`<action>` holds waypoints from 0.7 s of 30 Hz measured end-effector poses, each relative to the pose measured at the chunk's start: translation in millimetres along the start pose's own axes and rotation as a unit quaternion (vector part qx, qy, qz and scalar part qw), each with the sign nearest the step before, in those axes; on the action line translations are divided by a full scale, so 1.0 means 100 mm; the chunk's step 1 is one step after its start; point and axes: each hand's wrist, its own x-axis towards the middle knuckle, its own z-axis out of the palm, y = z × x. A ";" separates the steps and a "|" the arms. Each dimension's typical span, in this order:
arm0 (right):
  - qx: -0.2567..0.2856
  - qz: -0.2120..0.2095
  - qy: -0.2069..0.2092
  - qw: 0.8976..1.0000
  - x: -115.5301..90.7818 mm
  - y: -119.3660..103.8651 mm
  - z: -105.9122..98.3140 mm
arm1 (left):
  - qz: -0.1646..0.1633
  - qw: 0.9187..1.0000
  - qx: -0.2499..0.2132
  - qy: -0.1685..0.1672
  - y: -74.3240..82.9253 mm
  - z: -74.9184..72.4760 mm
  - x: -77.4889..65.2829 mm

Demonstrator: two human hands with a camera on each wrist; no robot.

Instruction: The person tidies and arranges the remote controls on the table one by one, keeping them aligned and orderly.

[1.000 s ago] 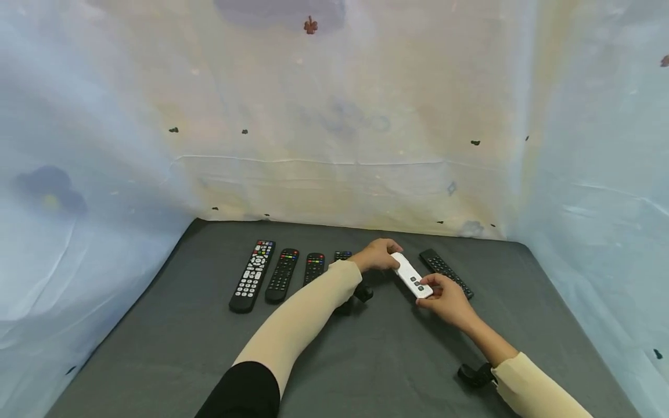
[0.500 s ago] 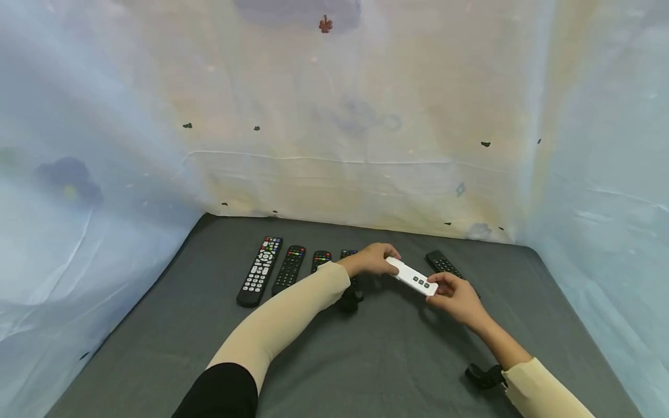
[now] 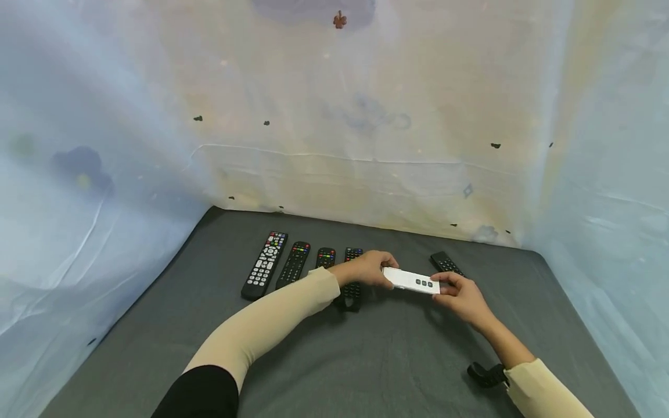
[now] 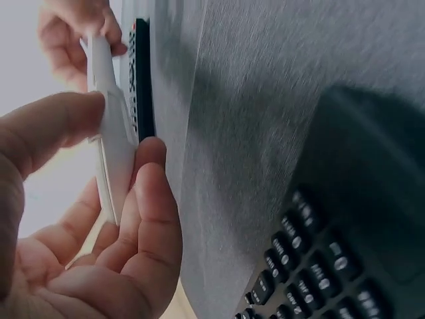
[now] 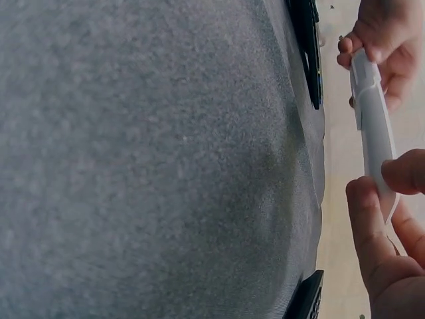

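A slim white remote control [image 3: 410,280] with a few dark buttons near one end is held above the grey cloth between both hands. My left hand [image 3: 369,269] pinches its plain end, thumb on one face and fingers on the other, as the left wrist view shows. At the button end, my right hand [image 3: 462,299] grips it between thumb and fingers. In the right wrist view the white remote [image 5: 373,126] stands edge-on, clear of the cloth. A black remote [image 3: 353,273] lies partly under my left wrist.
Left of the hands, several black remotes lie side by side, the largest [image 3: 265,265] with white buttons. Another black remote [image 3: 446,263] lies behind my right hand. Grey cloth [image 3: 366,360] covers the table, and a pale printed curtain [image 3: 334,174] encloses its back and sides.
The white remote has turned from slanting steeply to nearly level across the head view, its button end swinging up and right. Both hands keep hold of it. The head view has shifted slightly.
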 end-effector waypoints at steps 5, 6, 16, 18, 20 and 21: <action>-0.011 0.000 0.006 1.000 0.03 -0.01 -0.02 | -0.003 1.000 -0.012 0.012 0.07 0.04 -0.11; -0.011 -0.002 0.008 1.000 0.04 -0.01 -0.03 | -0.004 1.000 -0.013 0.015 0.08 0.04 -0.14; -0.034 -0.011 0.030 0.999 0.15 -0.07 0.00 | 0.030 0.998 0.021 0.055 0.10 0.20 -0.30; -0.040 -0.009 0.028 0.999 0.18 -0.07 0.00 | 0.038 0.998 0.022 0.054 0.10 0.25 -0.32; -0.040 -0.010 0.024 0.999 0.20 -0.07 0.00 | 0.043 0.998 0.019 0.053 0.10 0.29 -0.35; -0.038 -0.011 0.023 0.999 0.22 -0.07 0.00 | 0.044 0.997 0.017 0.054 0.11 0.30 -0.36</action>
